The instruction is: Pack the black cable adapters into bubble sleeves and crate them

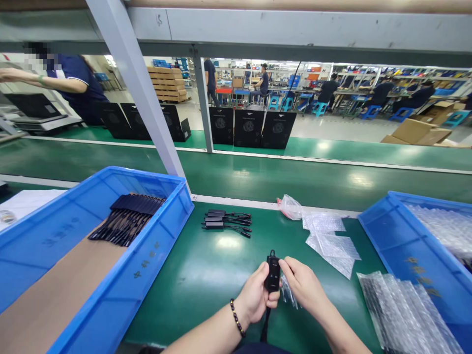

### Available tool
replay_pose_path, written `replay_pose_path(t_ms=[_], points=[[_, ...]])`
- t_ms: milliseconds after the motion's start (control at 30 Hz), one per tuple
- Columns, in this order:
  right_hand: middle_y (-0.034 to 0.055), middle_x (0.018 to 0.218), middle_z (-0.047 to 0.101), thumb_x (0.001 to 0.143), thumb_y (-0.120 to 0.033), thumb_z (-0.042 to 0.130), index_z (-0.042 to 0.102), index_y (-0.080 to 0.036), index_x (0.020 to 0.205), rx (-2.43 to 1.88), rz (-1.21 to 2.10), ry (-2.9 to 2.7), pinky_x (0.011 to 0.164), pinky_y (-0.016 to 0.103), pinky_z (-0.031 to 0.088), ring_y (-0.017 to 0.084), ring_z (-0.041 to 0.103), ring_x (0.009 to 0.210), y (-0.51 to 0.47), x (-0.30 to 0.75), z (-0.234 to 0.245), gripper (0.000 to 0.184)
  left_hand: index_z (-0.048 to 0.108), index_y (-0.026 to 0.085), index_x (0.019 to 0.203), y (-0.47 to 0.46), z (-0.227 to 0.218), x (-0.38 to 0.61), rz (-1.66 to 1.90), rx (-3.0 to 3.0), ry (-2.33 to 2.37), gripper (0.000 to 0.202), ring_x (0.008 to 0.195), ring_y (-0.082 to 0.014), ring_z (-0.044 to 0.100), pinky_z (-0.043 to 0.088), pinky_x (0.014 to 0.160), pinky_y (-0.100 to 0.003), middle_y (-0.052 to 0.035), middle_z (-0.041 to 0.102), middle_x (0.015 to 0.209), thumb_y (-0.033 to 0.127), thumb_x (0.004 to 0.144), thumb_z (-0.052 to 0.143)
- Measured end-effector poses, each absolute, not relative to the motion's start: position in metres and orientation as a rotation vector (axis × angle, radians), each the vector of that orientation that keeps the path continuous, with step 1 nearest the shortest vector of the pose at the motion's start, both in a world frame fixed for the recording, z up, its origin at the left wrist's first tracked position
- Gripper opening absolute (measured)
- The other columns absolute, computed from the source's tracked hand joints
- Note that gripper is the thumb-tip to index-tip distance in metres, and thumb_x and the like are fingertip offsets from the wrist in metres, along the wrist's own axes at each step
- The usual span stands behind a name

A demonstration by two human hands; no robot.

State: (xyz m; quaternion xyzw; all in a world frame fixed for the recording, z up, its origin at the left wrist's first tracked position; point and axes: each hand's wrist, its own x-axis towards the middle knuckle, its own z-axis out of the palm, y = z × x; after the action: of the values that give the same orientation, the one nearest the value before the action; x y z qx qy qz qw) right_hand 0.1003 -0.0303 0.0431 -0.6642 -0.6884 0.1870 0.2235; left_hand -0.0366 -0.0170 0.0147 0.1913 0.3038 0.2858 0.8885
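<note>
A small black cable box [273, 275] with a loop at its upper end and a cable running down is held upright in front of me. My left hand [256, 295] wraps around it from the left, thumb on its front face. My right hand [300, 280] pinches its upper right edge with thumb and forefinger. Under the right hand lie thin clear strips [289, 294], partly hidden. Beyond the hands, several similar black cable boxes [214, 224] with split leads rest on the green table [173, 295].
A blue bin [162, 246] at left holds a row of black cable boxes [129, 216]. Bubble-wrap pouches [334, 246] lie at right, with a stack of filled bubble pouches [405, 314] beside another blue bin [387, 231]. Black cartons [249, 129] stand beyond the belt; a person [75, 81] works far left.
</note>
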Motion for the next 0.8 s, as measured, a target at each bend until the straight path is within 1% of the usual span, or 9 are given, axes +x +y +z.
replay_pose_path(t_ms=[167, 267, 300, 367, 433, 500, 600, 700, 800], points=[[-0.0025, 0.051, 0.046, 0.089, -0.046, 0.022, 0.035, -0.020, 0.054, -1.762, 0.693, -1.956, 0.049, 0.020, 0.033, 0.010, 0.043, 0.049, -0.035, 0.116, 0.052, 0.045, 0.036, 0.020, 0.081, -0.015, 0.015, -0.036, 0.617, 0.389, 0.688, 0.047, 0.037, -0.0015, 0.033, 0.010, 0.041, -0.018, 0.0039, 0.049, 0.064, 0.060, 0.067, 0.055], [0.0005, 0.055, 0.054, 0.089, -0.039, 0.027, 0.045, -0.020, 0.056, -2.023, 0.592, -2.070, 0.051, 0.023, 0.033, 0.013, 0.051, 0.053, -0.035, 0.126, 0.045, 0.042, 0.037, 0.020, 0.081, -0.014, 0.016, -0.036, 0.656, 0.379, 0.751, 0.040, 0.038, -0.0023, 0.034, 0.012, 0.040, -0.018, 0.0032, 0.049, 0.065, 0.056, 0.072, 0.051], [0.0024, 0.058, 0.057, 0.088, -0.036, 0.030, 0.049, -0.019, 0.057, -2.137, 0.533, -2.112, 0.052, 0.024, 0.034, 0.014, 0.054, 0.055, -0.035, 0.128, 0.041, 0.040, 0.037, 0.020, 0.081, -0.014, 0.016, -0.037, 0.669, 0.385, 0.749, 0.036, 0.039, -0.0028, 0.036, 0.014, 0.040, -0.018, 0.0028, 0.050, 0.066, 0.051, 0.072, 0.053], [0.0068, 0.065, 0.062, 0.086, -0.033, 0.037, 0.056, -0.018, 0.063, -2.315, 0.430, -2.151, 0.054, 0.025, 0.035, 0.018, 0.059, 0.060, -0.034, 0.130, 0.031, 0.033, 0.039, 0.019, 0.081, -0.014, 0.019, -0.038, 0.695, 0.429, 0.715, 0.028, 0.044, -0.0038, 0.041, 0.020, 0.040, -0.018, 0.0018, 0.052, 0.071, 0.033, 0.068, 0.060], [0.0091, 0.071, 0.064, 0.083, -0.035, 0.044, 0.059, -0.016, 0.071, -2.385, 0.343, -2.110, 0.054, 0.026, 0.036, 0.020, 0.061, 0.064, -0.032, 0.134, 0.023, 0.027, 0.042, 0.018, 0.082, -0.013, 0.022, -0.040, 0.709, 0.509, 0.680, 0.030, 0.049, -0.0046, 0.047, 0.026, 0.042, -0.018, 0.0003, 0.054, 0.078, 0.012, 0.058, 0.060], [0.0082, 0.076, 0.064, 0.081, -0.040, 0.047, 0.058, -0.016, 0.079, -2.376, 0.243, -2.001, 0.056, 0.026, 0.038, 0.020, 0.062, 0.067, -0.029, 0.143, 0.022, 0.027, 0.045, 0.016, 0.083, -0.012, 0.025, -0.042, 0.714, 0.583, 0.681, 0.034, 0.052, -0.0053, 0.050, 0.032, 0.044, -0.018, -0.0018, 0.057, 0.082, 0.003, 0.053, 0.056], [0.0085, 0.084, 0.062, 0.083, -0.040, 0.044, 0.057, -0.015, 0.087, -2.428, 0.045, -1.778, 0.061, 0.027, 0.040, 0.020, 0.061, 0.074, -0.021, 0.167, 0.025, 0.029, 0.047, 0.014, 0.087, -0.010, 0.028, -0.043, 0.694, 0.628, 0.693, 0.027, 0.052, -0.0074, 0.055, 0.038, 0.045, -0.018, -0.0055, 0.061, 0.083, 0.009, 0.062, 0.056], [0.0134, 0.090, 0.061, 0.083, -0.037, 0.044, 0.058, -0.011, 0.093, -2.581, -0.091, -1.606, 0.062, 0.029, 0.041, 0.022, 0.061, 0.077, -0.011, 0.193, 0.023, 0.032, 0.044, 0.015, 0.093, -0.010, 0.028, -0.042, 0.655, 0.650, 0.690, 0.027, 0.047, -0.0085, 0.054, 0.036, 0.036, -0.016, -0.0072, 0.064, 0.078, 0.023, 0.071, 0.057], [0.0141, 0.082, 0.063, 0.081, -0.035, 0.046, 0.062, -0.010, 0.084, -2.636, -0.093, -1.557, 0.057, 0.029, 0.040, 0.022, 0.062, 0.069, -0.004, 0.207, 0.015, 0.029, 0.045, 0.015, 0.093, -0.010, 0.026, -0.042, 0.642, 0.676, 0.665, 0.027, 0.041, -0.0069, 0.051, 0.031, 0.031, -0.014, -0.0055, 0.064, 0.071, 0.027, 0.073, 0.058]])
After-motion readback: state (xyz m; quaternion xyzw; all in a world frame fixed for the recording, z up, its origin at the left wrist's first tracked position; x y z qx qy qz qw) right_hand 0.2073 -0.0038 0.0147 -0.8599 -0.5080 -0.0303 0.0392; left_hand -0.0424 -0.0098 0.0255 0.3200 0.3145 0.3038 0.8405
